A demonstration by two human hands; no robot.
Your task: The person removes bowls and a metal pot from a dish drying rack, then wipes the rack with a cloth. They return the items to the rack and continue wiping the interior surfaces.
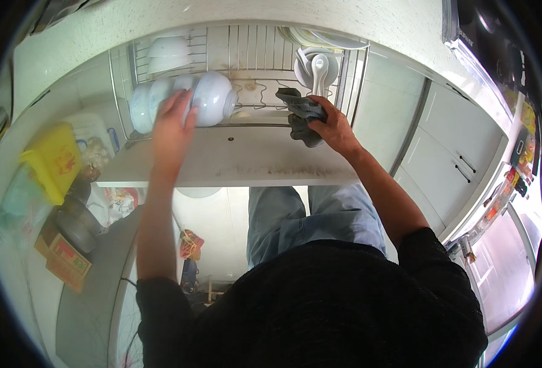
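Observation:
My left hand (177, 122), blurred, is at the row of white bowls (212, 99) standing on edge in a metal wire rack (252, 53); whether it grips one I cannot tell. Bunched in my right hand (333, 122) is a dark grey cloth (304, 115), held over the rack's front right part. Just behind the cloth, white spoons (319, 69) stand in a round white bowl or holder (302, 73). More white bowls (167, 55) are stacked upside down at the rack's back left, and plates (340, 40) stand at its back right.
The rack sits in a pulled-out drawer with a stained white front panel (252, 161), close before my legs. A pale countertop edge (271, 16) curves above it. To the left are a yellow plastic container (59, 158) and a cardboard box (68, 260); to the right, white cabinet doors (441, 156).

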